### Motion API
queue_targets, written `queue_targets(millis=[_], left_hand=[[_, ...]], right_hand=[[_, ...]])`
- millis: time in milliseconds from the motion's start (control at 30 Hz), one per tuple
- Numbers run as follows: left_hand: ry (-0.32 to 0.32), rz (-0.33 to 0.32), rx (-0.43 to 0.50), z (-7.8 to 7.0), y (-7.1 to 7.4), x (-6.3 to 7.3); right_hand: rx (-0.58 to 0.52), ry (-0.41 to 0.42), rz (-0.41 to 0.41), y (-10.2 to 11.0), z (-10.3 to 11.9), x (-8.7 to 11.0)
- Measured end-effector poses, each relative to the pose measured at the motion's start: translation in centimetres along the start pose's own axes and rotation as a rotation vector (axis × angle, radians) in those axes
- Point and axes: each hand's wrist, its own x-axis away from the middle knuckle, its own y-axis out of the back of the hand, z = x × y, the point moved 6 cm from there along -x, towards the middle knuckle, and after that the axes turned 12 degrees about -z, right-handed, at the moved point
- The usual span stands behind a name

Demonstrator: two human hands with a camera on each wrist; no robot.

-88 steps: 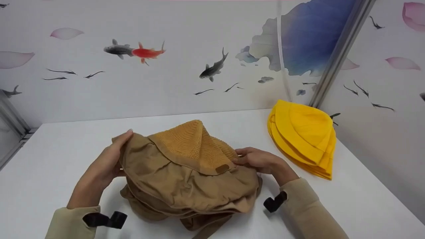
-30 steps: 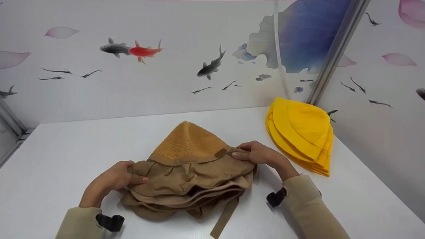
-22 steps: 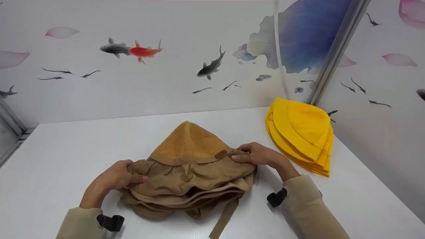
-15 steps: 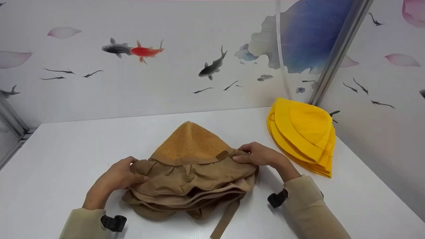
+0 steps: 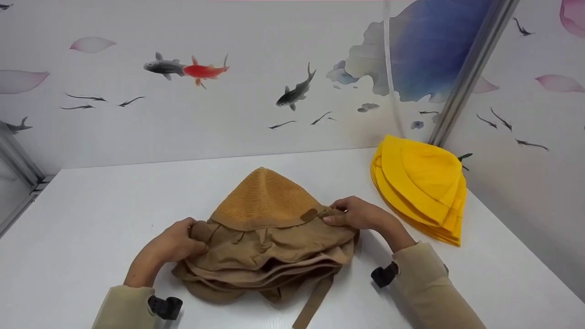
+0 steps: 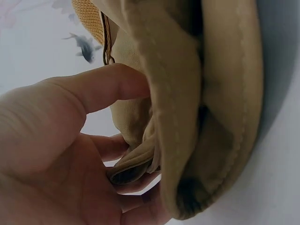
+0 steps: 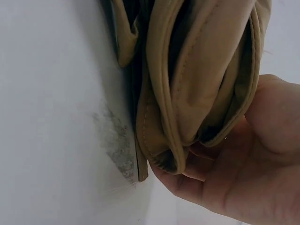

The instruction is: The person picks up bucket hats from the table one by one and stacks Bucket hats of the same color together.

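On the white table [image 5: 114, 201], near its front middle, lies a pile of tan bucket hats [image 5: 267, 256] with floppy brims stacked one over another. Its topmost hat shows a mustard knitted crown [image 5: 266, 198] rising to a soft peak, with a small brown tag [image 5: 309, 214] at the crown's lower right edge. A tan strap [image 5: 314, 304] trails from under the pile toward the near table edge.

At the pile's left side the left hand [image 5: 176, 242] pinches the top brim: the left wrist view shows the thumb [image 6: 101, 86] lying on top of the cloth and the fingers curled beneath a fold. At the pile's right side the right hand [image 5: 358, 214] grips the brim just beside the tag; the right wrist view shows its fingers [image 7: 187, 180] tucked under the layered brim edges and the thumb above them. Both hands rest low, with the pile lying on the table between them.

Well apart, at the far right of the table near the wall corner, sits a second stack of bright yellow hats [image 5: 422, 187], fanned slightly and touched by neither hand. Behind the table stands a wall [image 5: 192, 119] painted with fish [image 5: 187, 69] and a blue leaf. Beige sleeves [image 5: 427, 288] cover both forearms, each with a black camera mount at the wrist.
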Motion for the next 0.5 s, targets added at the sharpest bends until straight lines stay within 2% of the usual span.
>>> queue_targets(millis=[267, 500], left_hand=[[0.009, 0.001, -0.014, -0.07, -0.05, -0.02], [0.001, -0.007, 0.000, -0.36, 0.00, 0.02]], right_hand=[[-0.011, -0.028, 0.013, -0.32, -0.32, 0.14], [-0.023, -0.014, 0.006, -0.08, -0.24, 0.46]])
